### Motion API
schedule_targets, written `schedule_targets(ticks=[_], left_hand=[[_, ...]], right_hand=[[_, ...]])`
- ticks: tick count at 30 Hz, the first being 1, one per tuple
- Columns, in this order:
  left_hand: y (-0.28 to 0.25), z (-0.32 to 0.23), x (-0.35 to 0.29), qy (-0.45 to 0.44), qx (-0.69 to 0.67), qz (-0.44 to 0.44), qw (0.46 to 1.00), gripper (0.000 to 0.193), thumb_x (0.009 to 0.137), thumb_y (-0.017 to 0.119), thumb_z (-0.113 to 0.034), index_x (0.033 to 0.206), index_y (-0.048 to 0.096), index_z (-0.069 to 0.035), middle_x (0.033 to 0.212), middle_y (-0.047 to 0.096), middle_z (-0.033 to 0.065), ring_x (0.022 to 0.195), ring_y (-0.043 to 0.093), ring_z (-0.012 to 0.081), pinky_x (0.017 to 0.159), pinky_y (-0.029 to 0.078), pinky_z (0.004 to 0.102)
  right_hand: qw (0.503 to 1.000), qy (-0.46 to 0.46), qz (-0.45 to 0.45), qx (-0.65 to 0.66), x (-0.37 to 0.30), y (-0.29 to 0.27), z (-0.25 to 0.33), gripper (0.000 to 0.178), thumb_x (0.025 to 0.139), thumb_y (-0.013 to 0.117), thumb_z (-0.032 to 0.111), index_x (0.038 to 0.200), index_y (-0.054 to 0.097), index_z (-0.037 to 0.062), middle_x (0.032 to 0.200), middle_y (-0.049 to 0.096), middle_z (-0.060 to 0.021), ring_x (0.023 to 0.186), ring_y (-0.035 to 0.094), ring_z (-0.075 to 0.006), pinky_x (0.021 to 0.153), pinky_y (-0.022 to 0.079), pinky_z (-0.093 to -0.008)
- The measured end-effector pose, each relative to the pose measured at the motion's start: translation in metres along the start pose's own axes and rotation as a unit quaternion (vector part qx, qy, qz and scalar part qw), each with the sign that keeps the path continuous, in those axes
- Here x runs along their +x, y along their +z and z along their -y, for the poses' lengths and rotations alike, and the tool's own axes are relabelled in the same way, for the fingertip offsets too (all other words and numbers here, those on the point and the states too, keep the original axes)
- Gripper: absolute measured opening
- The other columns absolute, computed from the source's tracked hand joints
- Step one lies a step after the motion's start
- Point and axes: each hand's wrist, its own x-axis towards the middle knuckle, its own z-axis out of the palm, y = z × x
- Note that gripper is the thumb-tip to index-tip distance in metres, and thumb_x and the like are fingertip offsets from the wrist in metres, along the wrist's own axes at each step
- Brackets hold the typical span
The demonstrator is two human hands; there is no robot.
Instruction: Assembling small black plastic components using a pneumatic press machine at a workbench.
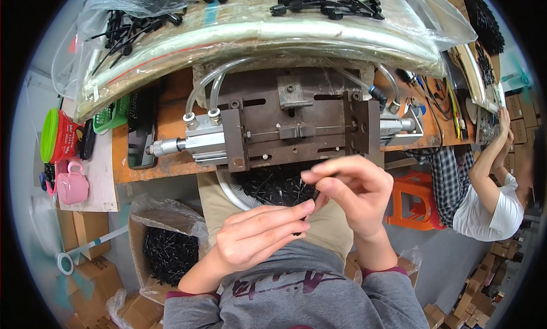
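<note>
My left hand (262, 233) and my right hand (360, 195) meet in front of my lap, fingertips close together. Fingers of the left are pressed together, with a small black part (306, 218) partly showing at their tips. The right is closed in a pinch, and something dark shows by its fingertips, mostly hidden. Just beyond the hands, a round pale-rimmed basin (235, 199) on my lap holds a heap of thin black parts (273, 184). A dark metal clamping fixture (296, 115) stands on the bench beyond; neither hand touches it.
Silver air cylinders (206, 145) with clear hoses flank the fixture. Plastic-covered padding (256, 35) carries more black parts (333, 3). A carton (137, 255) of black parts is at left, near a pink mug (73, 183). At right are an orange stool (411, 200) and another person (490, 206).
</note>
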Motion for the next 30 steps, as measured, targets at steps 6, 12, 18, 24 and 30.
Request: schedule_targets(ticks=[6,12,18,24,30], left_hand=[[-0.001,0.002,0.007,0.024,0.007,-0.009,1.0,0.031,0.068,0.078,0.002,0.098,0.073,0.008,0.12,0.069,0.0201,0.089,0.072,0.0278,0.074,0.061,0.0336],[0.0,0.008,0.016,-0.023,0.163,-0.03,0.986,0.03,0.067,0.08,-0.002,0.096,0.07,0.005,0.123,0.067,0.0184,0.09,0.07,0.0294,0.076,0.06,0.0347],[0.027,0.025,0.02,-0.04,0.291,-0.005,0.956,0.026,0.072,0.079,-0.008,0.094,0.069,0.0,0.128,0.066,0.0154,0.088,0.07,0.0259,0.08,0.059,0.0351],[0.033,0.03,0.032,-0.05,0.317,0.014,0.947,0.027,0.07,0.081,-0.011,0.093,0.07,-0.003,0.128,0.067,0.0148,0.074,0.07,0.0243,0.07,0.057,0.0316],[0.031,0.03,0.032,-0.056,0.326,0.019,0.944,0.026,0.07,0.082,-0.013,0.091,0.07,-0.006,0.127,0.068,0.0126,0.06,0.065,0.0211,0.059,0.052,0.0285]], right_hand=[[0.992,-0.054,0.052,-0.105,0.014,-0.005,0.009,0.008,0.087,0.072,-0.007,0.095,0.07,-0.0079,0.082,0.073,-0.0113,0.064,0.07,-0.0124,0.056,0.054,-0.0217],[0.923,-0.148,0.004,-0.354,0.098,-0.01,0.032,0.026,0.079,0.084,0.013,0.1,0.073,0.0046,0.082,0.073,-0.0035,0.061,0.066,-0.007,0.055,0.049,-0.0227],[0.715,-0.215,0.084,-0.66,0.205,-0.003,0.073,0.029,0.078,0.067,0.008,0.106,0.069,-0.0012,0.105,0.07,-0.0184,0.099,0.066,-0.0372,0.087,0.053,-0.0439],[0.602,-0.142,0.139,-0.773,0.26,0.008,0.044,0.033,0.072,0.068,0.006,0.104,0.072,0.0009,0.1,0.07,-0.0242,0.101,0.067,-0.0373,0.087,0.054,-0.0449],[0.701,-0.16,0.172,-0.673,0.262,0.0,0.075,0.041,0.066,0.084,0.022,0.092,0.071,-0.0067,0.082,0.07,-0.0248,0.079,0.07,-0.036,0.073,0.055,-0.0399]])
